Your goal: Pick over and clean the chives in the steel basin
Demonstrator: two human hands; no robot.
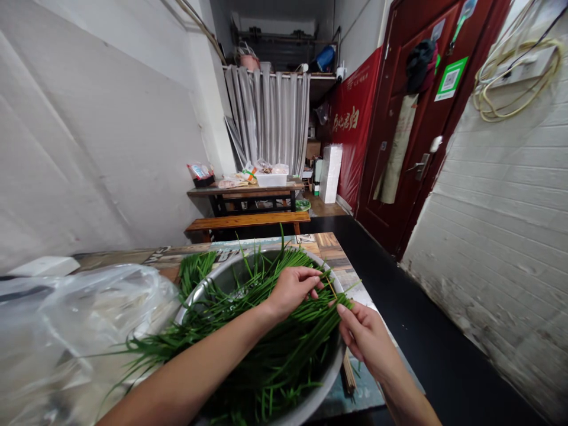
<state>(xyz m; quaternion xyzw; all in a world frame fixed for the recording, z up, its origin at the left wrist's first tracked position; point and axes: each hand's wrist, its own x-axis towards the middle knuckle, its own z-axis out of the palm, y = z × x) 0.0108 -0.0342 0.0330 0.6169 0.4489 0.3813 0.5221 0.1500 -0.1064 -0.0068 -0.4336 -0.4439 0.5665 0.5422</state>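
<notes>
A big clear plastic bag sits closest, on the left of the surface. Next to it, a metal bowl is full of long green chives. The left hand and right hand meet over the bowl's right side. Both pinch the same few chives, which run slanting from low left up to the right.

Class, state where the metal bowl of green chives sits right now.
The metal bowl sits low centre on the table, under both hands, right of the plastic bag.
</notes>
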